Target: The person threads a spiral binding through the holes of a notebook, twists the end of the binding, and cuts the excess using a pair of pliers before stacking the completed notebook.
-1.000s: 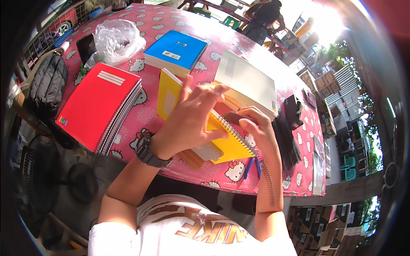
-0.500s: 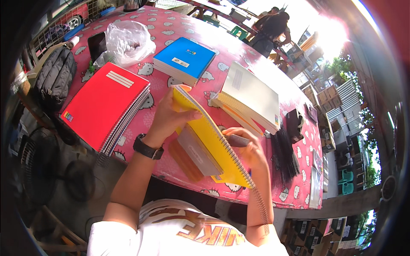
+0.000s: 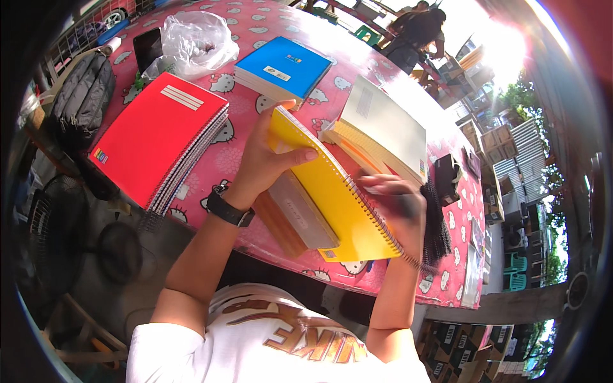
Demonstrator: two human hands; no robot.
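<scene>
My left hand [image 3: 271, 156] grips the upper part of a yellow notebook [image 3: 332, 191], thumb on its cover, holding it tilted above the table. A metal spiral coil [image 3: 377, 220] runs through the holes along its right edge, and its loose end sticks out past the lower corner. Beside the coil, my right hand [image 3: 399, 204] is blurred by motion, its fingers curled round a dark rod-shaped thing [image 3: 407, 205]. Under the notebook lies a grey plate [image 3: 297, 217] next to a brown wooden block [image 3: 281, 233], both partly hidden.
Stacked red spiral notebooks [image 3: 159, 140] lie at left, blue notebooks [image 3: 284, 67] at the back, cream-covered ones [image 3: 383, 127] at right. Black coils [image 3: 436, 230] lie near the right edge. A plastic bag [image 3: 198, 45] and grey backpack [image 3: 83, 102] are at far left. A person [image 3: 415, 38] is beyond.
My right hand has moved right, away from the notebook's coil, and blurs. The yellow notebook has shifted slightly right. Across the table, everything shows a little higher or shifted as the view moves.
</scene>
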